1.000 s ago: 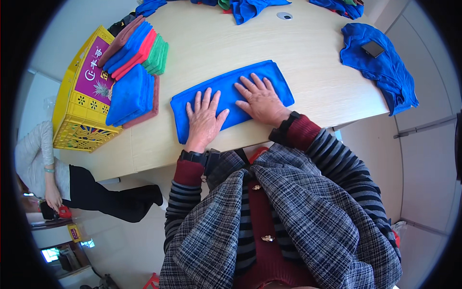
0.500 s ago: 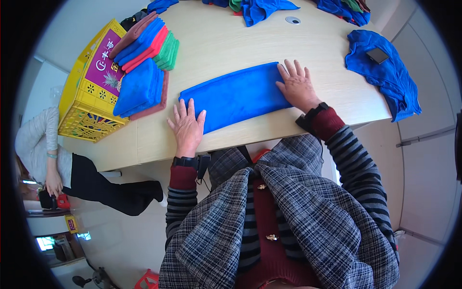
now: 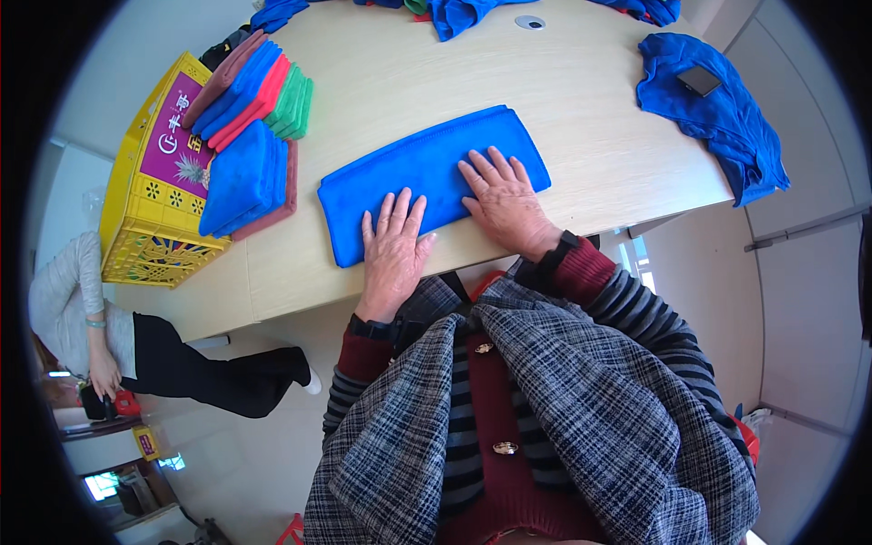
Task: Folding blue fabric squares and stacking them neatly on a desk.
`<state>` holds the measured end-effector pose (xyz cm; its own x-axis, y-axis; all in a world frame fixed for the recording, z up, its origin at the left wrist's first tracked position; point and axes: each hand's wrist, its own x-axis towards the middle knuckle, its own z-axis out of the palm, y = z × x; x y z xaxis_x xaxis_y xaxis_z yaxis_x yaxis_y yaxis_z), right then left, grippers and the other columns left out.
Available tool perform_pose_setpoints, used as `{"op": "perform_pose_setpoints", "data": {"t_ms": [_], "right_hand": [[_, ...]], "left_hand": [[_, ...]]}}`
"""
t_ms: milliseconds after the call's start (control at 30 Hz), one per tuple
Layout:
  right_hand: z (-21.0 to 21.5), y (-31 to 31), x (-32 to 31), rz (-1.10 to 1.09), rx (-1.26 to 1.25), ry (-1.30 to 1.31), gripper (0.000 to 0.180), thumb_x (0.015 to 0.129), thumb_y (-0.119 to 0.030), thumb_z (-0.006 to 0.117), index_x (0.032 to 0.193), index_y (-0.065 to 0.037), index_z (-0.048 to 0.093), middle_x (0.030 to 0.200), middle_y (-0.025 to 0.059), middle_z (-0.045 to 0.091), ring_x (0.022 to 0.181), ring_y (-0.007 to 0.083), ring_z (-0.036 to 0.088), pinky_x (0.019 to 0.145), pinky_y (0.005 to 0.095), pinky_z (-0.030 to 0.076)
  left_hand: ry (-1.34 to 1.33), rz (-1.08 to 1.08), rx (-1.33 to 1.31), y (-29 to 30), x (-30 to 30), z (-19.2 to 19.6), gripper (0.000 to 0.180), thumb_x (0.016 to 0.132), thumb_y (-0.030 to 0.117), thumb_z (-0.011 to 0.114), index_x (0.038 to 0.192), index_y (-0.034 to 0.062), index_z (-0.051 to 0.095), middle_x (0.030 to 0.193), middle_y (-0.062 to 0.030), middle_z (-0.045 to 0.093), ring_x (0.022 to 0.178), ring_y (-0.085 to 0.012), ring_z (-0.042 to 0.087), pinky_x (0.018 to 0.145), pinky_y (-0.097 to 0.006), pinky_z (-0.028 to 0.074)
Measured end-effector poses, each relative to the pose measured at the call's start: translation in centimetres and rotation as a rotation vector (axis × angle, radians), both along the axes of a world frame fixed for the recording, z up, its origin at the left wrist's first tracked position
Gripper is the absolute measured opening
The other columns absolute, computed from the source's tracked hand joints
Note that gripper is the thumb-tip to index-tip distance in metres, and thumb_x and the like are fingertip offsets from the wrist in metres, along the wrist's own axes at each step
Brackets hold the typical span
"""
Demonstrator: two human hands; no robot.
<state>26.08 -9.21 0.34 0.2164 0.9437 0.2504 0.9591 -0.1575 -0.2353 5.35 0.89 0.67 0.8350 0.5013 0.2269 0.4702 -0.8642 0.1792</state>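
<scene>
A blue towel point(image 3: 363, 189), folded into a long strip, lies flat on the pale wooden table point(image 3: 381, 68) before me. My left hand point(image 3: 394, 250) rests on its near edge, left of the middle, with the fingers stretched out over the cloth. Flat on the right part of the towel, my right hand point(image 3: 509, 204) has its fingers spread. Neither hand grips anything. To the left stand folded towels in stacks: blue ones point(image 3: 243, 182) close by, and green ones point(image 3: 291, 102) beside red, blue and brown ones.
A yellow plastic crate point(image 3: 136, 218) stands at the left by the stacks. On the right, a crumpled blue cloth point(image 3: 704, 109) hangs over the table edge with a dark flat device point(image 3: 698, 81) on it. More blue cloths point(image 3: 468, 14) lie at the far side. A person point(image 3: 77, 291) is at the left.
Both hands have moved inward from the towel's ends onto its surface, the right hand moving left and nearer. My view has shifted slightly.
</scene>
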Motion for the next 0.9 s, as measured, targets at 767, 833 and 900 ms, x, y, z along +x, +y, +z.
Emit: {"op": "perform_pose_setpoints", "data": {"t_ms": [767,833,900], "right_hand": [[1.8,-2.9,8.3,-0.303,0.260,0.837,0.046,0.092,-0.011,0.067,0.137,-0.011,0.060,0.102,0.0069,0.068,0.092,0.0142,0.062,0.085,0.0297,0.053],[1.3,-2.7,8.0,-0.288,0.281,0.866,0.045,0.092,-0.010,0.067,0.137,-0.011,0.060,0.100,0.0055,0.068,0.091,0.0136,0.061,0.085,0.0293,0.053],[1.1,-2.6,7.8,-0.257,0.304,0.930,0.045,0.092,-0.008,0.066,0.137,-0.011,0.060,0.097,0.0028,0.066,0.090,0.0124,0.059,0.084,0.0283,0.052]], "left_hand": [[-0.136,-0.196,-0.070,6.1,10.9,4.0,0.027,0.096,0.020,0.062,0.117,0.0038,0.067,0.120,-0.0144,0.067,0.114,-0.0321,0.062,0.098,-0.045,0.049],[-0.198,-0.238,0.010,7.9,14.2,2.8,0.026,0.094,0.019,0.065,0.114,0.0038,0.068,0.117,-0.0158,0.068,0.109,-0.0333,0.064,0.092,-0.044,0.052],[-0.173,-0.213,0.035,8.7,16.4,2.2,0.026,0.093,0.021,0.066,0.113,0.0038,0.068,0.115,-0.0161,0.068,0.106,-0.0338,0.064,0.091,-0.045,0.052]]}}
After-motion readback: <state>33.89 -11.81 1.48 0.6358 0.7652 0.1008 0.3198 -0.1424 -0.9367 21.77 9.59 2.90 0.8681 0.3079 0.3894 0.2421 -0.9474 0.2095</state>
